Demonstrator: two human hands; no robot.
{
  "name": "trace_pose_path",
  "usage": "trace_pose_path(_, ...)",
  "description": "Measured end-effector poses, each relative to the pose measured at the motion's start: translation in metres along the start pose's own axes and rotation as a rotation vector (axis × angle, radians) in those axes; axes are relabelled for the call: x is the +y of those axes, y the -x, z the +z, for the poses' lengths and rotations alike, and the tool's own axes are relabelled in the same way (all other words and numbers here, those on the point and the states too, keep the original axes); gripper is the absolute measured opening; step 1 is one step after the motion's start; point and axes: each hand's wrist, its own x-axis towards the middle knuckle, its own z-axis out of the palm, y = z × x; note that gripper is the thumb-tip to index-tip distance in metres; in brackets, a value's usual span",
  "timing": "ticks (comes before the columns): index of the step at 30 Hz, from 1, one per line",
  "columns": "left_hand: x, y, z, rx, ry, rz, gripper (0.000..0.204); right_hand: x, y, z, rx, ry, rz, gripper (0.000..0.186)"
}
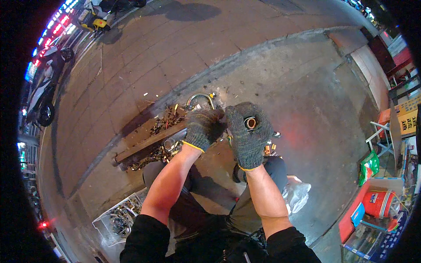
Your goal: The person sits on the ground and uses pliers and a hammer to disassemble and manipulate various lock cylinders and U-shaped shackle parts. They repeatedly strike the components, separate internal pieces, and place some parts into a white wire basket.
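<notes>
Crouched over the pavement, the person has both gloved hands busy. The right hand [248, 133] has its grip closed around a small round brass fitting [250, 123], open end up, held above the knees. The left hand [202, 128] curls shut beside it; on what, I cannot tell. It looks mid-assembly; aligning parts squarely seems next. A plank [144, 147] strewn with metal bits lies alongside.

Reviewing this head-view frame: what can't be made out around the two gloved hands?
- Head view: the small brown ring-shaped part sits in the grey-gloved right hand; the glove hides all but its round end.
- The grey-gloved left hand covers whatever its fingers grip.
- The curved metal pipe is partly hidden behind both hands.
- Small scrap pieces on the dark wooden plank are too small to identify.
</notes>
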Motion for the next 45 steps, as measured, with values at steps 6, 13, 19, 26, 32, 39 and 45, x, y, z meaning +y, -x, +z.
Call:
trace_pose_path(6, -0.017, 0.01, 0.002, -0.26, 0.032, 0.011, 0.032, 0.026, -0.005, -0.019, -0.296, -0.051, -0.259, 0.017)
trace_pose_path(13, 0.017, 0.008, -0.028, -0.452, 0.235, 0.164, 0.041, 0.012, -0.005, -0.037, -0.632, -0.378, 0.146, 0.033)
trace_pose_path(19, 0.043, 0.003, -0.043, -0.589, 0.411, -0.011, 0.033, -0.007, -0.005, -0.032, -0.535, -0.406, 0.058, 0.042)
trace_pose_path(26, 0.03, 0.006, -0.045, -0.517, 0.395, 0.104, 0.039, 0.01, -0.001, -0.031, -0.641, -0.279, -0.001, 0.028)
trace_pose_path(32, -0.048, 0.019, 0.005, -0.361, 0.195, 0.238, 0.049, 0.019, 0.017, -0.02, -0.346, -0.085, -0.124, 0.01)
trace_pose_path(39, -0.037, 0.023, 0.045, -0.156, 0.032, 0.148, 0.027, 0.007, 0.017, -0.009, 0.105, 0.081, -0.128, 0.008)
trace_pose_path(45, 0.015, 0.011, 0.031, -0.055, 0.161, 0.025, 0.025, 0.005, 0.013, -0.008, 0.161, 0.112, -0.035, 0.011)
